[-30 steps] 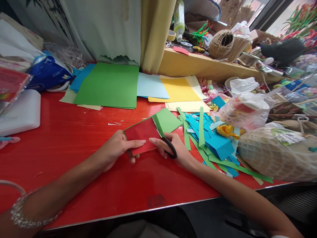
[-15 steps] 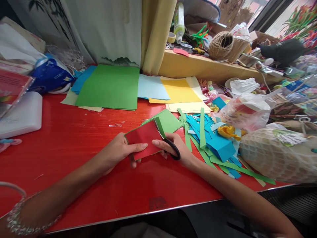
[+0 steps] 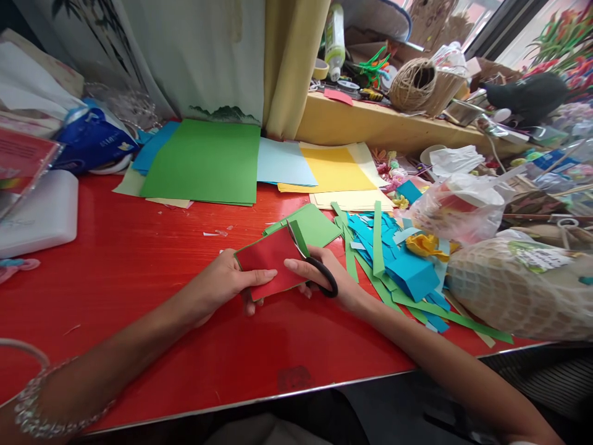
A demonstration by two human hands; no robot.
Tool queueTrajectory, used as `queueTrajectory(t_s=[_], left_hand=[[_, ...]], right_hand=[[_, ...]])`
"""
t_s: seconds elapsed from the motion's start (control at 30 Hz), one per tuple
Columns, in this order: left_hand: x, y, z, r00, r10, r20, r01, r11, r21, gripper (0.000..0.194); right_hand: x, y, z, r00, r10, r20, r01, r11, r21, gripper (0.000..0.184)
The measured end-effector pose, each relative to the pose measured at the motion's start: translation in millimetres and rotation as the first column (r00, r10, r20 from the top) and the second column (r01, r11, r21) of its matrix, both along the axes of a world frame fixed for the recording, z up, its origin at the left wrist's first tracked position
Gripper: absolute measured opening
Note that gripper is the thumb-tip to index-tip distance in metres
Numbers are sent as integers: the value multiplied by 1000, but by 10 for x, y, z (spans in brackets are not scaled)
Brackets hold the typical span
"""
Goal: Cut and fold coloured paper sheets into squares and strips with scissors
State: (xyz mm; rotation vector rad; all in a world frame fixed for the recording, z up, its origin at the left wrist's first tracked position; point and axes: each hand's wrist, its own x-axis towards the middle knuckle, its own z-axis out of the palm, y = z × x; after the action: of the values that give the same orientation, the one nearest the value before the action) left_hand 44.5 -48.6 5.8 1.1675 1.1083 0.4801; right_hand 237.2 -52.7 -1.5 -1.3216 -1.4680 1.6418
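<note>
Pinched in my left hand [image 3: 234, 278], thumb on top, is a red paper rectangle [image 3: 269, 253] with green paper showing along its edges beneath. My right hand [image 3: 324, 275] grips a pair of black-handled scissors [image 3: 330, 281] at the right edge of this paper. The blades lie along that edge, partly hidden, and a narrow green strip [image 3: 298, 235] stands up beside them. My right thumb also reaches over toward the red paper. Just behind lie light green paper pieces [image 3: 317, 224] on the red table [image 3: 139, 259].
Blue and green paper offcuts [image 3: 370, 247] spread to the right, beside a net-wrapped bundle [image 3: 514, 284]. Large green sheets [image 3: 204, 161] and yellow sheets [image 3: 338, 168] lie at the back. A white plastic box [image 3: 41, 213] stands left. Twine [image 3: 412, 86] sits on the ledge.
Almost nothing differs. Both hands keep their hold on the paper and scissors, and the view has shifted very slightly.
</note>
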Motion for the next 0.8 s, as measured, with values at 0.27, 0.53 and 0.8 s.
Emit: queueTrajectory(t_s=[0.27, 0.53, 0.8], left_hand=[[12, 5, -17, 999, 29, -40, -30, 999, -24, 36], [0, -8, -25, 999, 39, -36, -40, 999, -25, 34], [15, -8, -75, 999, 53, -14, -53, 998, -32, 30]], right_hand=[[-5, -53, -67, 999, -31, 34, 27, 994, 103, 41], [-13, -32, -4, 998, -43, 41, 42, 999, 25, 39], [-13, -34, -33, 998, -58, 4, 58, 998, 30, 44]])
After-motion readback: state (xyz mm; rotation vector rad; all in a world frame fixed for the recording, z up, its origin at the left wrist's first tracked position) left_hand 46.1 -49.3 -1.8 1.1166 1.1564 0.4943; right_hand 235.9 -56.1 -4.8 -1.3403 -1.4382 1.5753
